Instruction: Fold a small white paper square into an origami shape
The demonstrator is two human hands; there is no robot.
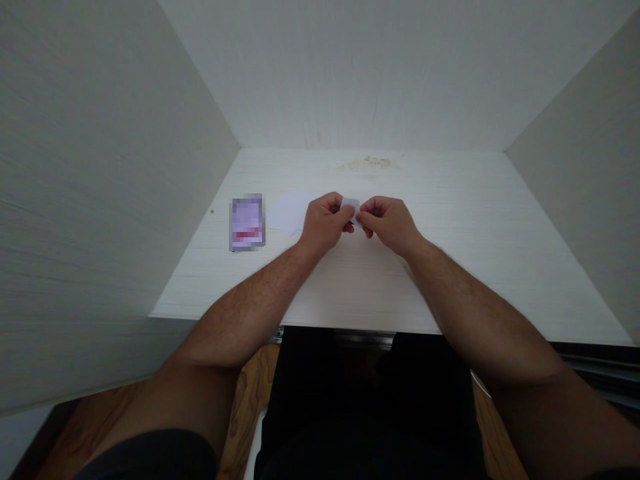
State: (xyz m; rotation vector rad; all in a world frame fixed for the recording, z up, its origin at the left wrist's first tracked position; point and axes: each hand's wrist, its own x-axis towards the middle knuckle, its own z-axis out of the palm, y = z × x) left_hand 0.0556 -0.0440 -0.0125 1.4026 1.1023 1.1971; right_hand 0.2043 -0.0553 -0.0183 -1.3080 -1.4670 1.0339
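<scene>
Between my two hands, above the middle of the desk, is a small pale piece of paper [351,202]. My left hand [327,220] is closed on it, thumb on top and fingers curled beneath. The fingertips of my right hand [387,220] pinch its right edge, close to the left thumb. Whether the piece is folded or a single sheet I cannot tell. White paper [289,212] with a rounded outline lies flat just left of my left hand, which partly covers it. Further left is a pixelated purple rectangular item [247,222] with a red band.
The white desk top [360,280] is enclosed by a back wall [370,73] and a side panel at the left and right. A worn, stained patch [377,162] marks the desk near the back wall. A tiny orange speck [212,211] lies by the left panel.
</scene>
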